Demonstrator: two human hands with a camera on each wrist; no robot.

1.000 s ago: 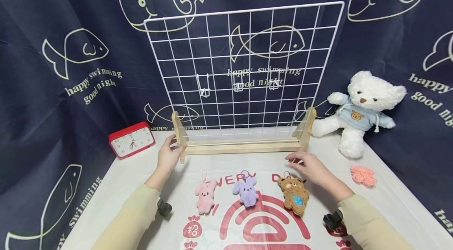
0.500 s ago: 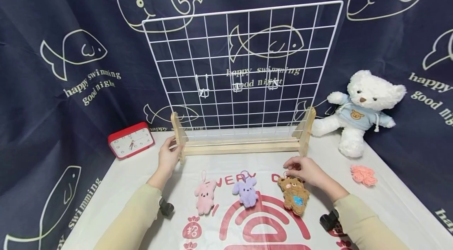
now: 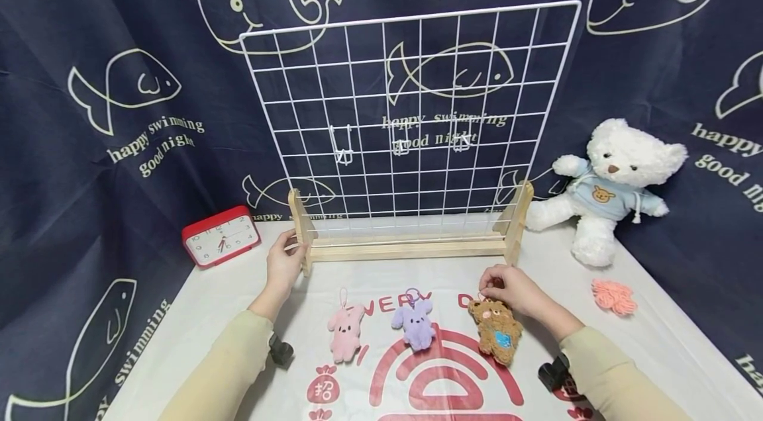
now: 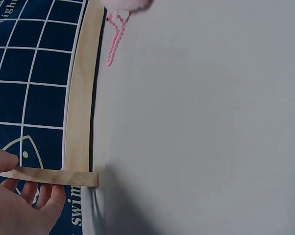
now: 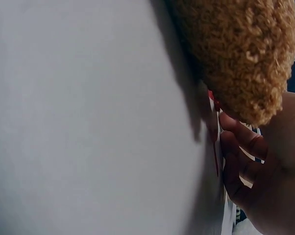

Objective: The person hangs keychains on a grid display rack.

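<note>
In the head view my left hand [image 3: 285, 262] grips the left wooden post [image 3: 304, 229] of a white wire grid rack [image 3: 405, 103]. The left wrist view has the thumb on one side of the post [image 4: 54, 176] and the fingers on the other. My right hand [image 3: 512, 288] is at the top of a brown plush bear keychain [image 3: 499, 335], its curled fingertips pinching at the thin loop. In the right wrist view the red loop [image 5: 216, 156] lies right by the fingertips, under the bear's fuzzy body [image 5: 240, 54]. The bear lies on the white table.
A pink plush keychain [image 3: 346, 333] and a purple one [image 3: 415, 327] lie left of the bear. Several white hooks [image 3: 401, 144] hang on the grid. A red clock [image 3: 222, 237] stands left; a white teddy bear [image 3: 608, 189] and a pink yarn bundle [image 3: 614, 296] are right.
My right hand has come down and closer to the brown bear, its fingertips drawing together at the loop. The left hand stays on the post.
</note>
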